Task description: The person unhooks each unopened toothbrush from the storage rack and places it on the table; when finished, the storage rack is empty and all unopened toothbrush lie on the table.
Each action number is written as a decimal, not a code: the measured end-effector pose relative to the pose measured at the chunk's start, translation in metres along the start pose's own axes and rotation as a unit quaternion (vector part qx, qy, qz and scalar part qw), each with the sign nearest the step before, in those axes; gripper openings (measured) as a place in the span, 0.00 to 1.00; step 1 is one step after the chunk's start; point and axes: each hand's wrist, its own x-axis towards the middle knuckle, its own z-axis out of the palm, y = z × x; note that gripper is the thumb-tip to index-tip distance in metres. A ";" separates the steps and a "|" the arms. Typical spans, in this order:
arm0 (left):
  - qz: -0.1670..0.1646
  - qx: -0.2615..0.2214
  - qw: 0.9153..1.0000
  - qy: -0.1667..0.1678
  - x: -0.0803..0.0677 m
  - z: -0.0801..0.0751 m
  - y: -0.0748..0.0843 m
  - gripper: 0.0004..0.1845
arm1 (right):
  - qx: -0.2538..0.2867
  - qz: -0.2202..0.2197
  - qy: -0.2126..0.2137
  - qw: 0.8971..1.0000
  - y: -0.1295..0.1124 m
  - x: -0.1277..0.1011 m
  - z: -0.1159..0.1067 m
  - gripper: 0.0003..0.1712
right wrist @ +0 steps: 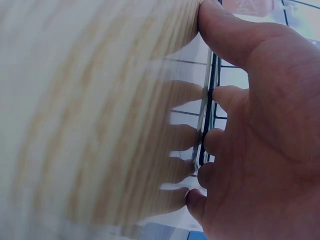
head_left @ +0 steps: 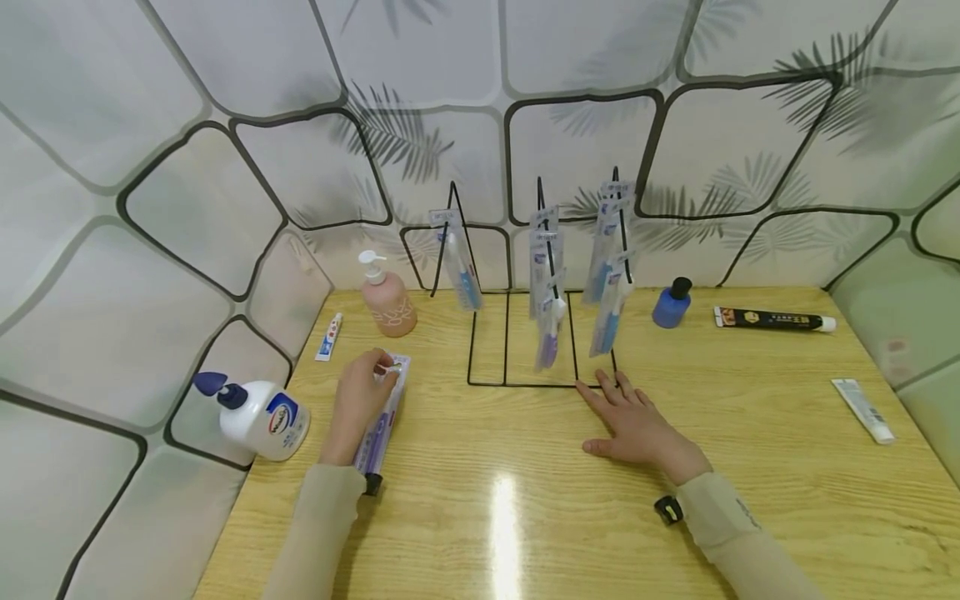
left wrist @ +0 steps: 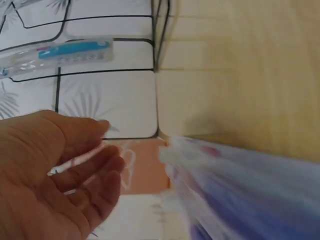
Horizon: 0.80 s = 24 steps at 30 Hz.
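My left hand [head_left: 365, 392] is over the upper end of packaged toothbrushes [head_left: 378, 437], purple in clear plastic, at the left of the table. In the left wrist view, the left thumb and bent fingers [left wrist: 107, 187] have a gap between them, and the blurred toothbrush packs [left wrist: 240, 195] stand apart to their right. My right hand [head_left: 633, 425] rests flat with spread fingers, fingertips at the front corner of a black wire rack [head_left: 525, 385]. From the rack's prongs hang packaged toothbrushes, a blue one [head_left: 467, 283] on the left, a purple one [head_left: 550, 337] in the middle and several more.
Behind the left hand stand a pink pump bottle [head_left: 388, 308] and a small toothpaste tube [head_left: 328, 337]. A white pump bottle [head_left: 266, 421] is at the left edge. On the right are a blue bottle [head_left: 670, 308], a black tube box [head_left: 772, 319] and a white tube [head_left: 862, 411]. Patterned fabric walls [head_left: 450, 67] enclose the table.
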 end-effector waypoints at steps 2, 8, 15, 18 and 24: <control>0.035 -0.023 0.999 0.021 0.008 0.001 0.006 0.09 | 0.002 0.004 -0.003 1.000 0.001 0.000 0.000 0.53; 0.106 -0.101 0.986 0.074 0.033 0.009 0.028 0.12 | -0.006 0.013 -0.009 1.000 0.001 0.000 0.001 0.53; 0.148 -0.234 0.956 0.095 0.062 0.021 0.049 0.14 | -0.010 0.013 -0.009 1.000 0.003 0.002 0.003 0.53; 0.152 -0.290 0.940 0.095 0.073 0.025 0.058 0.10 | -0.006 0.011 -0.009 1.000 0.003 0.002 0.004 0.53; 0.135 -0.380 0.911 0.087 0.094 0.028 0.077 0.08 | -0.001 0.000 0.001 1.000 0.004 0.000 0.003 0.53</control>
